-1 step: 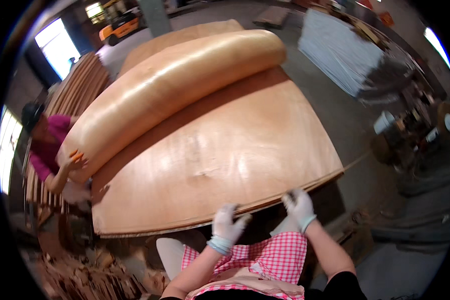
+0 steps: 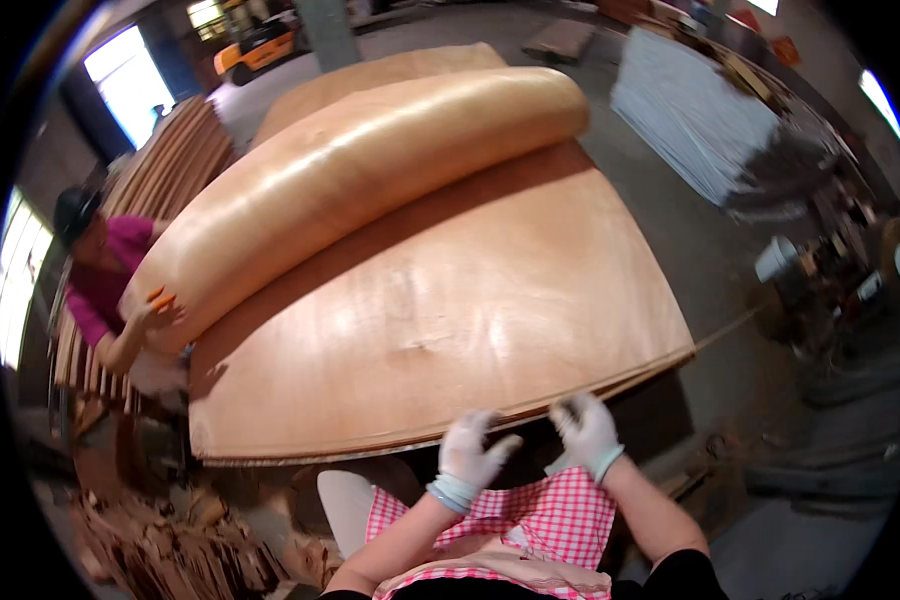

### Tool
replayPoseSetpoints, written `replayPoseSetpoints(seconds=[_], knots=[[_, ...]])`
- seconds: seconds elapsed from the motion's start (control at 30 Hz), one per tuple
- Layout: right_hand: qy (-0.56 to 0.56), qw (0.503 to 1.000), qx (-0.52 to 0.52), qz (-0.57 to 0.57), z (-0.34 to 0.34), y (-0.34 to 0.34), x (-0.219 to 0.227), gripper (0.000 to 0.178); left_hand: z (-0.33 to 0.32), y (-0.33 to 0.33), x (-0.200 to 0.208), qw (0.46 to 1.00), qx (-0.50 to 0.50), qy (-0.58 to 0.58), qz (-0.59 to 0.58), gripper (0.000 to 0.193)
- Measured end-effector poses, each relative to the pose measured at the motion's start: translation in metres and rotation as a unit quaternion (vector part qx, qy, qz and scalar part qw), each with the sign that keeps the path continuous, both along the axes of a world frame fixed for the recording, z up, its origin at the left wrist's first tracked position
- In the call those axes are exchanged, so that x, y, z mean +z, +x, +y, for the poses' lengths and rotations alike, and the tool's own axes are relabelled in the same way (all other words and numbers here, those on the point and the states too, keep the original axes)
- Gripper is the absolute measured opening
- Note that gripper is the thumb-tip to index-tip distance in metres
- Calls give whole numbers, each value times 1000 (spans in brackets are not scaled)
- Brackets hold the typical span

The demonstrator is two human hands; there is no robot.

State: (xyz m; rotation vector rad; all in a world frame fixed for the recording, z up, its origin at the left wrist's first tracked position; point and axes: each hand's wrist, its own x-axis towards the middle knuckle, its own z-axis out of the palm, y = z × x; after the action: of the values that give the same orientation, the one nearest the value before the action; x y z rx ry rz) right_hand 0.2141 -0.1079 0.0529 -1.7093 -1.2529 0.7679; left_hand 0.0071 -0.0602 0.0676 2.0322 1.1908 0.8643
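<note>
Wide tan wood sheet point(image 2: 530, 290) spread before you, thick roll point(image 2: 360, 165) across its far side

The sheet lies flat just in front of your lap, broad and smooth, its pinkish-tan face marked by pale, soft patches of shine. Near its middle you can see a small darker blemish point(image 2: 417, 345). Its near edge bows gently in your view and shows thin layers, with a dark line running along them. The roll is more golden, with a bright streak of light along its curved top and a brown band of shadow on the sheet below it.

Your left hand point(image 2: 470, 455), in a white glove, has its fingertips at the near edge, thumb spread apart from them. Your right hand point(image 2: 588, 437), also gloved, is at the same edge, fingers bent. You cannot tell from here whether either one grips the wood.

At the roll's left end, a co-worker point(image 2: 120, 265) in a magenta top has a hand beside it.
</note>
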Motion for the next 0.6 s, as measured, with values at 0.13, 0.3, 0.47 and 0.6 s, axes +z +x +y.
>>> replayPoseSetpoints(seconds=[0.13,0.3,0.47,0.6], knots=[[-6,955,128,267,-24,-88,23,18,-21,-27,6,993,-18,38,-107,30],[-68,926,174,329,-32,-133,31,34,-52,-66,4,963,54,-133,-228,18],[-30,939,203,275,-26,-167,40,43,-57,-93,-25,896,46,-268,-350,12],[-53,955,258,136,-17,-175,43,46,-61,-104,-39,836,56,-321,-441,9]])
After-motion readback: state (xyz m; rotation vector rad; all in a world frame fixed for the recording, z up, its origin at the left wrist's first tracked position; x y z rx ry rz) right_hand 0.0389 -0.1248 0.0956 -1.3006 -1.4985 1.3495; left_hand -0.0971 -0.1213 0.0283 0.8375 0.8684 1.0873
